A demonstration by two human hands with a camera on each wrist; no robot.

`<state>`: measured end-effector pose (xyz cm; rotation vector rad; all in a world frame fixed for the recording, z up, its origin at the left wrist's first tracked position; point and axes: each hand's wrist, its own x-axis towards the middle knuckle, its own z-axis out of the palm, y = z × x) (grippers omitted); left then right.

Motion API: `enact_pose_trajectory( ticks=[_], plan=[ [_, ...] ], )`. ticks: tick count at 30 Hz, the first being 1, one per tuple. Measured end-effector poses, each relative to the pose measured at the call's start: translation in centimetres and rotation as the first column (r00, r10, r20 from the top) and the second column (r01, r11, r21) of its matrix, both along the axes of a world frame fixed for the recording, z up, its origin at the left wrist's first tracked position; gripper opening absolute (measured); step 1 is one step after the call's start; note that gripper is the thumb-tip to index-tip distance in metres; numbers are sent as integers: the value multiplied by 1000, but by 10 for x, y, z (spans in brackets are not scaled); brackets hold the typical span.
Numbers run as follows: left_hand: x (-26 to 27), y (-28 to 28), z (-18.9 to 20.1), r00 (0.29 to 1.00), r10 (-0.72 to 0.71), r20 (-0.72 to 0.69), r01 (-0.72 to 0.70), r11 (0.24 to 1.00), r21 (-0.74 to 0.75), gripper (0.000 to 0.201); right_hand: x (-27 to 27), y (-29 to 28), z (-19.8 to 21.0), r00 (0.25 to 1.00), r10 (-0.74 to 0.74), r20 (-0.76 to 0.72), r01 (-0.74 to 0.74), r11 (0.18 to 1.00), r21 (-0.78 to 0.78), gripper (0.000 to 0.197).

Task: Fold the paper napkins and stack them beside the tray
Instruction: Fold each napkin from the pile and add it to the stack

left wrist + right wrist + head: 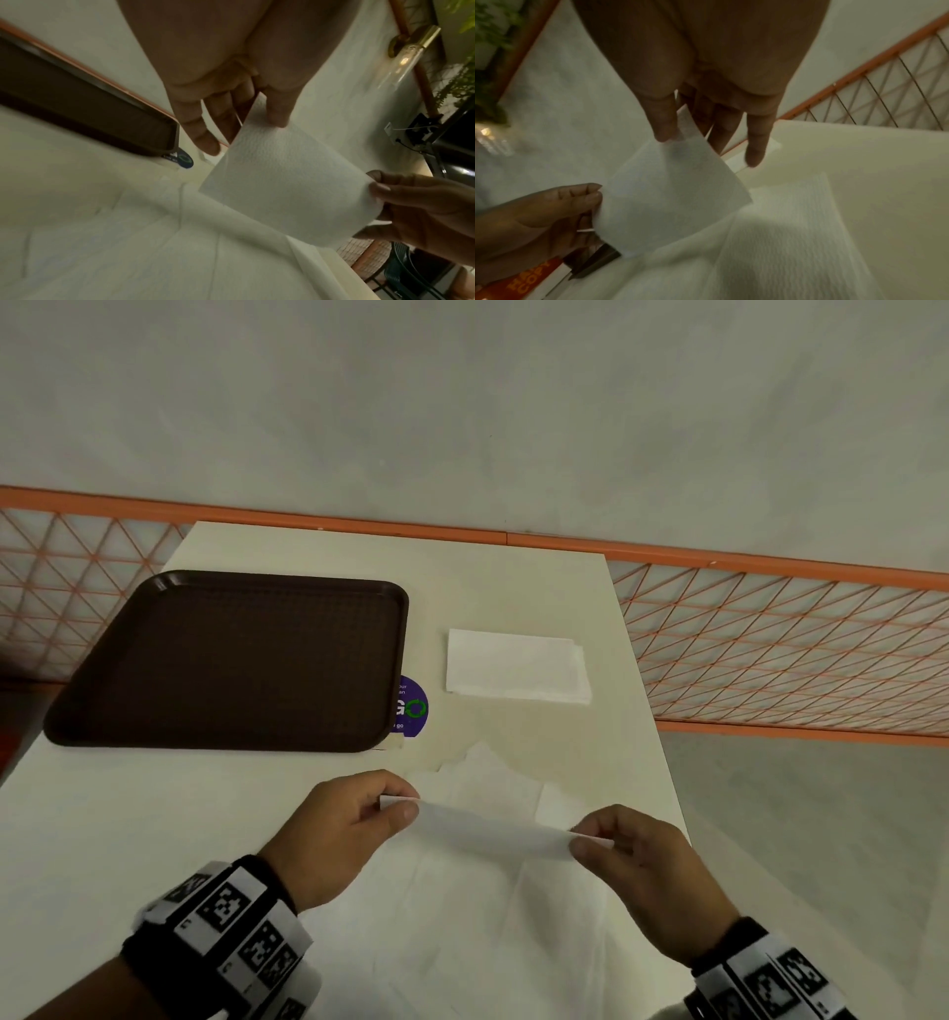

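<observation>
Midway through a fold, the left hand [341, 819] and right hand [642, 855] each pinch an edge corner of a napkin [493, 829] lifted above the table [154, 814]; next, edges must meet squarely before it joins the folded stack [516, 670] beside the tray [231, 660].

Cream table [513, 588], rectangular, far edge against an orange lattice railing. On it: dark brown tray [231, 660] at far left, half covering a round purple sticker [413, 706]; stack of folded white napkins [516, 670] just right of the tray, apart from it. Loose unfolded white napkins [488, 916] overlap on the near part of the table.
</observation>
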<state>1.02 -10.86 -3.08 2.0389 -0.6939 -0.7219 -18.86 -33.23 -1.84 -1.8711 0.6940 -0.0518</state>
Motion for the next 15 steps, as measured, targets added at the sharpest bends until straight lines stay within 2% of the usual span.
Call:
enact_pose_trajectory(
  ticks=[2,5,9,11,13,15],
  plan=[
    [-2,-3,-8,1000,26,-10,-26,1000,11,6,2,0,-9,997,-66,-27,66,997,36,13],
    [-4,-12,-31,998,55,2,-55,993,108,7,13,-3,-33,985,-123,-122,122,992,-21,13],
    [-9,-27,-60,997,14,79,-37,953,302,10,30,-7,-67,958,-104,-268,53,980,-191,12],
    [-12,-33,-67,987,-46,154,-18,920,391,17,37,-5,-73,934,-71,-349,-43,951,-308,10],
    [-16,-38,-66,946,-120,300,-31,892,452,23,41,-1,-78,920,-21,-391,-195,841,-505,30],
    [-21,-40,-65,828,-233,510,-15,900,435,29,42,11,-78,937,60,-345,-299,649,-700,39]
  ],
)
